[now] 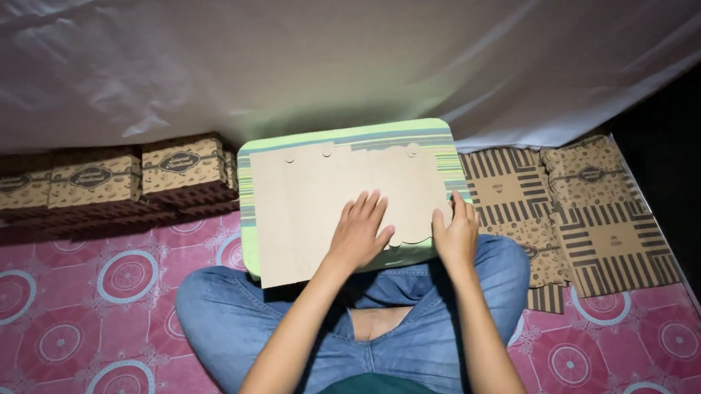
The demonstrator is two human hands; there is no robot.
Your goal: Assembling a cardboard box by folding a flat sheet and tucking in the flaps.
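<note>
The left hand (359, 232) lies flat with its fingers (371, 205) spread wide, pressing down on a flat brown cardboard sheet (318, 208). It grips nothing; it only rests on top. The right hand (456, 234) sits at the sheet's right edge, near the wavy bottom corner. Its fingers (458, 207) are bent a little and touch the edge. I cannot tell if the thumb is tucked under the sheet.

The cardboard sheet is plain and light brown, with small round bumps along its top edge. It lies on a small green tray table (439, 143) with stripes, which sits over the person's crossed legs in blue jeans (225, 313).

To the left, near the white cloth wall (337, 46), stands a row of folded boxes (112, 180). They are brown with tiny pictures and a dark oval label on each front, stacked side by side. To the right lies a pile of flat boxes (589, 218) that are not folded yet. They show dark and tan stripes, tiny pictures and a small oval label.

Under it all is a pink mat (64, 306) with white circles.
</note>
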